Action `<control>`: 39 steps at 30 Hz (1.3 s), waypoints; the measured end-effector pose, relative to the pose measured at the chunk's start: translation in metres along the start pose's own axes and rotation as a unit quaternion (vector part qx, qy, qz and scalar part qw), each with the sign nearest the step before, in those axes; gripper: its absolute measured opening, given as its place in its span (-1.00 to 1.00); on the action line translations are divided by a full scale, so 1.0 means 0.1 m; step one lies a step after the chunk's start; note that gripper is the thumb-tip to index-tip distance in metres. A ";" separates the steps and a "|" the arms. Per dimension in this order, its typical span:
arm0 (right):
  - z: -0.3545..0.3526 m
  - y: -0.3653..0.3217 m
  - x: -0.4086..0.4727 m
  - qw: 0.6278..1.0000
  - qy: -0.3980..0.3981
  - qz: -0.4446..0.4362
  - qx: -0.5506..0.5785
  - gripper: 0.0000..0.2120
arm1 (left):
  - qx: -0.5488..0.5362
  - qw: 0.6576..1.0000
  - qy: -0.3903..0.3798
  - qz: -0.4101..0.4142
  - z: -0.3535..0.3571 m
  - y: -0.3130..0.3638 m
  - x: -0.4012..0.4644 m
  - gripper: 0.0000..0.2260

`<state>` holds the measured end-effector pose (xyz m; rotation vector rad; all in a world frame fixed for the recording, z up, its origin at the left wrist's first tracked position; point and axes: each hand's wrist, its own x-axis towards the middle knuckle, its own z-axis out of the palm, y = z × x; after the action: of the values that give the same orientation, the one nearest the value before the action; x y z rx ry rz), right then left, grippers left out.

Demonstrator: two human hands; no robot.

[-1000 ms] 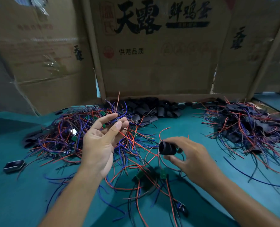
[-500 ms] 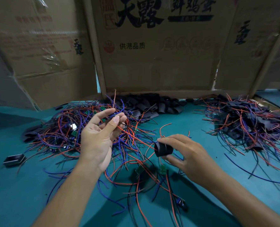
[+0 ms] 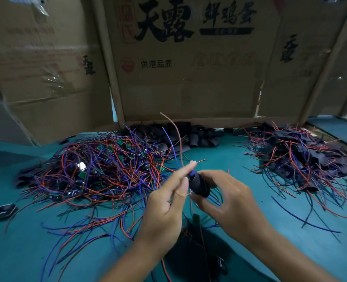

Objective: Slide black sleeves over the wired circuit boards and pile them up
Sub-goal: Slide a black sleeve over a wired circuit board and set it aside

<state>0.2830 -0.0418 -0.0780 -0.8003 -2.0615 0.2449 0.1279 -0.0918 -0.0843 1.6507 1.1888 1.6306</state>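
My right hand (image 3: 227, 202) grips a black sleeve (image 3: 198, 185) between thumb and fingers above the teal table. My left hand (image 3: 168, 204) meets it at the sleeve's upper end, fingertips pinching blue and red wires (image 3: 173, 143) that stick up out of the sleeve. The board on those wires is hidden inside or behind the sleeve. A big tangle of bare wired circuit boards (image 3: 99, 169) lies to the left. Empty black sleeves (image 3: 189, 135) are heaped at the back centre. A pile of sleeved boards (image 3: 302, 159) lies at the right.
Cardboard box walls (image 3: 189, 74) stand along the back of the teal table (image 3: 22, 251). A loose black sleeve (image 3: 2, 211) lies near the left edge. More wires and a dark item (image 3: 197, 253) lie under my wrists at the front.
My left hand swung right from the left tangle to the sleeve, bringing the wires with it. The right hand tilted the sleeve upward, and the wires now poke out of its top.
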 end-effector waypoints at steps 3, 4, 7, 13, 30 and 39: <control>-0.02 0.02 0.01 0.999 0.024 -0.002 0.026 -0.69 | 0.040 0.998 -0.046 0.009 -0.01 -0.02 -0.04 -0.61; -0.03 0.02 0.01 0.999 0.028 -0.003 0.027 -0.68 | 0.042 0.998 -0.046 0.000 -0.02 -0.02 -0.04 -0.59; -0.04 -0.01 0.01 0.999 0.040 0.001 0.020 -0.69 | 0.062 0.997 -0.051 0.005 -0.02 -0.01 -0.04 -0.56; -0.06 -0.07 0.04 0.999 0.048 0.018 0.007 -0.71 | 0.085 0.996 -0.021 -0.013 -0.03 -0.03 -0.03 -0.60; -0.08 0.04 0.04 1.000 0.021 0.004 -0.013 -0.66 | 0.029 0.997 0.019 -0.064 -0.11 0.04 0.01 -0.66; -0.07 0.05 0.01 0.996 0.040 -0.009 -0.074 -0.62 | 0.162 0.987 0.010 0.009 0.00 0.09 -0.05 -0.58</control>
<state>0.2901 -0.0383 -0.0749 -0.8651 -2.0281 0.0499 0.1305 -0.1001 -0.0791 1.8463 1.5178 1.5279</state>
